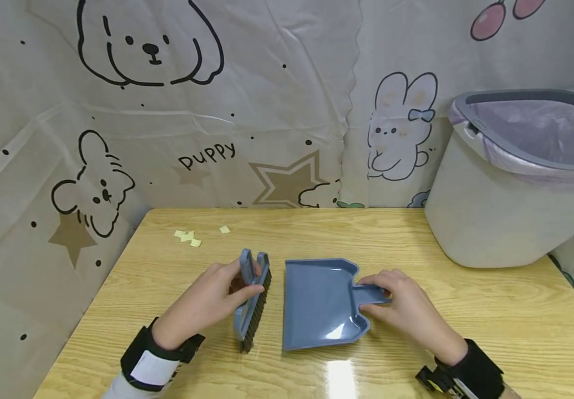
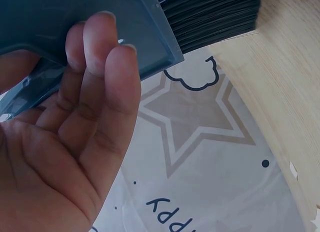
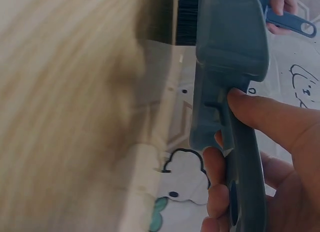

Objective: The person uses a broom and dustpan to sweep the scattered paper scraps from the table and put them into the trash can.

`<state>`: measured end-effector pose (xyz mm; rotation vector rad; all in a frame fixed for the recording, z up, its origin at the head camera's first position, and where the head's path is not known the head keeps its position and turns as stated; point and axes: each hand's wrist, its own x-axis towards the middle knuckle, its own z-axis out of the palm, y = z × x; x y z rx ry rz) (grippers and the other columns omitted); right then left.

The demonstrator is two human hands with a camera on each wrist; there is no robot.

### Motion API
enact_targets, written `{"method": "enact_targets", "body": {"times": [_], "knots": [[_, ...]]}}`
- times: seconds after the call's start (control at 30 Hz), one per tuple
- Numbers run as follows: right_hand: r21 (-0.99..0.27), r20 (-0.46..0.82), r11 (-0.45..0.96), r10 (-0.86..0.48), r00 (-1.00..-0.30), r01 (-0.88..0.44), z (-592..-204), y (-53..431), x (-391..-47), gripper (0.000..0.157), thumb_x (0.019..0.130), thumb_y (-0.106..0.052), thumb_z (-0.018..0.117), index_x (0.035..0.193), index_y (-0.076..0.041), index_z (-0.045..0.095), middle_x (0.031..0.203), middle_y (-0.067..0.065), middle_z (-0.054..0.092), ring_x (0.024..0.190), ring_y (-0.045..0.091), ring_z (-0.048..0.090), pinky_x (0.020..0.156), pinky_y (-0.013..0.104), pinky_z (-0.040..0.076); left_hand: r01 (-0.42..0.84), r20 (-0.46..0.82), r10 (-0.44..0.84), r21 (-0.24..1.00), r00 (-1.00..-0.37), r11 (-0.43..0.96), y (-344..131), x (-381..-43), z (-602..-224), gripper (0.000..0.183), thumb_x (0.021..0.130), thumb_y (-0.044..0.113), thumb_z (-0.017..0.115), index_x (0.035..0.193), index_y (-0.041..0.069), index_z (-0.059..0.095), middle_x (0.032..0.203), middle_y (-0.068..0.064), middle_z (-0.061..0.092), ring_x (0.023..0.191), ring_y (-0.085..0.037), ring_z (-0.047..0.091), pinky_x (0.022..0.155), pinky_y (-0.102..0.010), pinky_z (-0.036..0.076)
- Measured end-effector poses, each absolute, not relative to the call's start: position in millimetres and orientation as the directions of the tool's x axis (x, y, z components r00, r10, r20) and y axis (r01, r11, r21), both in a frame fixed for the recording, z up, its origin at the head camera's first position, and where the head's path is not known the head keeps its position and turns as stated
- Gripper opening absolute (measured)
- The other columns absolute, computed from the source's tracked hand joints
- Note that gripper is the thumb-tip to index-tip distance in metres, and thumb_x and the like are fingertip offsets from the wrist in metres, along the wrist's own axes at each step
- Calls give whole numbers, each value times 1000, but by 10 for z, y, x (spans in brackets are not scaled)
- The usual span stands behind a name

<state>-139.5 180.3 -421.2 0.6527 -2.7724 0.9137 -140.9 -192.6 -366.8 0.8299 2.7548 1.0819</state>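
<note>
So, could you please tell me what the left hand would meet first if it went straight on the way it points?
Carrying the brush along, the left hand would probably meet the dustpan first, at its open front edge; heights are unclear, so it might pass over instead.

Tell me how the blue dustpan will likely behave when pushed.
The dustpan is probably stiff, since its edges look crisp and unbent; likely light, being a shallow, thin-walled scoop; and perhaps slippery, given its glossy surface.

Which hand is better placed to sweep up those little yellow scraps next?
Probably the left hand: it holds the brush and is nearer the yellow scraps, while the right hand grips the dustpan by its handle.
</note>
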Motion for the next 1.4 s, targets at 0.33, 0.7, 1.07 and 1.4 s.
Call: {"method": "enact_targets", "body": {"times": [0.33,0.7,1.07,1.4], "knots": [[-521,166,758,-363,-917,-394,-4365,1805,-1418,38,79,-26,92,114,-21,77,107,-9,72,88,9,56,71,29,47,476,142,515,638,-845,605,-1907,-1425,-3668,15,101,28,68,107,15,63,76,10,58,62,-3,54,58,-26,48],[-523,119,772,-352,-928,-360,-4366,1807,-1442,36,80,-27,91,112,-21,76,112,-5,72,104,22,65,86,44,52,474,143,514,643,-846,601,-1912,-1424,-3672,16,102,30,67,109,15,63,77,10,59,63,-3,56,59,-26,49],[-537,95,770,-351,-932,-345,-4368,1778,-1413,35,80,-27,91,111,-21,76,110,-5,72,105,23,67,89,46,54,470,142,506,639,-850,609,-1922,-1402,-3663,15,102,26,67,109,14,64,77,10,60,63,-3,56,58,-26,49],[-533,111,760,-374,-921,-372,-4382,1788,-1427,34,81,-27,91,111,-21,75,113,-3,73,106,24,69,88,46,55,476,204,456,611,-866,632,-2075,-1483,-3582,14,103,19,66,113,11,62,74,9,52,60,-6,49,55,-27,45]]}}
